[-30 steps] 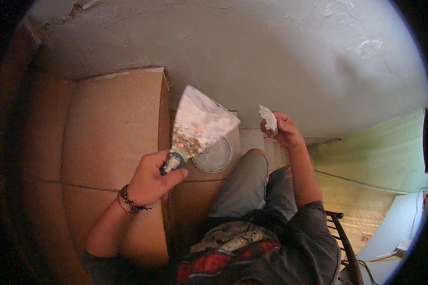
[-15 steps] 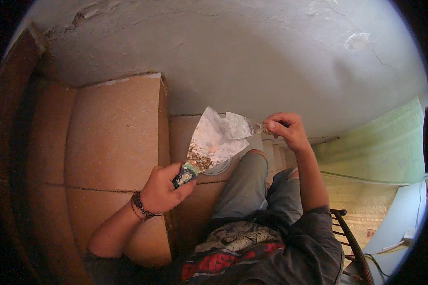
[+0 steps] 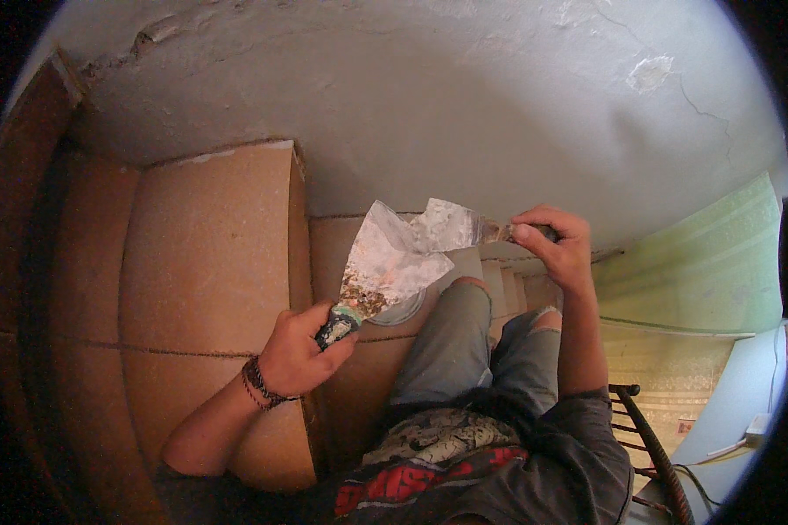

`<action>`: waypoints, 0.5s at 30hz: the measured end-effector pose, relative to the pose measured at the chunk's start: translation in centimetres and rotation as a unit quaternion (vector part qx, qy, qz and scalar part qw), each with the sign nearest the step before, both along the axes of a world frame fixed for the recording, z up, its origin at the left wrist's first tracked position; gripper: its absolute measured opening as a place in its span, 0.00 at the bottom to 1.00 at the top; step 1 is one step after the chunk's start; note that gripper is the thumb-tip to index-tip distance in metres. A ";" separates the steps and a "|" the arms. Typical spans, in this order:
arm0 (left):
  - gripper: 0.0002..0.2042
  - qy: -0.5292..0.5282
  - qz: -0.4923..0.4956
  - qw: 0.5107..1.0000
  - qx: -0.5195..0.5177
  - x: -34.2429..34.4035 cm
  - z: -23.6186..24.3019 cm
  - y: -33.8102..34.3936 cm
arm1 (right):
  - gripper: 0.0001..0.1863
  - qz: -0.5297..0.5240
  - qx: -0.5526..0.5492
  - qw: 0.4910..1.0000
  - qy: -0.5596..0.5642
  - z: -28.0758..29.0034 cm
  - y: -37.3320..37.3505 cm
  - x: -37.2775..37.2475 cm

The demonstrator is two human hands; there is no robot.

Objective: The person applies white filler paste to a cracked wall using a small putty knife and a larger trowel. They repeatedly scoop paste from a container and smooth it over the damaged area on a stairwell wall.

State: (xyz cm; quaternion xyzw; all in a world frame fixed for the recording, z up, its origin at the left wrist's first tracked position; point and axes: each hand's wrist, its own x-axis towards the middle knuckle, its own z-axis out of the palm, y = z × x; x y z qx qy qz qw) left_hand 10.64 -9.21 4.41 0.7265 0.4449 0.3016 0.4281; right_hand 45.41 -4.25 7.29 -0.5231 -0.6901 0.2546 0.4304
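My left hand (image 3: 305,350) is closed around the dark, paint-stained handle of a wide putty knife (image 3: 385,262). White plaster coats its broad blade, with brownish rust or crust near the handle. A smaller putty knife (image 3: 451,226) is in my right hand (image 3: 556,241), its handle pinched between thumb and fingers. White paste covers the small blade, whose end overlaps or touches the wide blade's far right edge; actual contact is hard to tell. Below the wide blade a round, pale container (image 3: 400,311) shows only in part.
Ahead rises a grey plastered wall (image 3: 464,114) with cracks and chipped spots. Brown tiled steps (image 3: 210,245) are at the left, more steps descending beyond my knees. A dark metal railing (image 3: 657,446) stands at the lower right, near a green-yellow curtain (image 3: 692,262).
My right hand has shifted a little to the right, turning the small putty knife. More white paste shows on its blade. My left hand and the wide knife have barely moved.
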 end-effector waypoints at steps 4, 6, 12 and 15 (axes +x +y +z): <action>0.08 -0.001 -0.004 1.000 -0.021 0.0 0.2 0.0 | 0.12 0.012 0.092 0.993 -0.071 1.8 -0.7 0.1; 0.08 -0.025 -0.010 0.999 -0.036 0.0 0.6 0.2 | 0.14 0.026 0.125 0.987 -0.095 2.3 -0.9 0.0; 0.07 -0.082 -0.043 0.993 -0.068 -0.5 -0.4 0.5 | 0.19 0.025 0.212 0.973 -0.088 0.6 -0.9 -1.3; 0.07 -0.079 -0.088 0.986 -0.120 -1.0 -0.6 0.1 | 0.21 0.024 0.268 0.960 -0.080 -0.8 -0.9 -2.1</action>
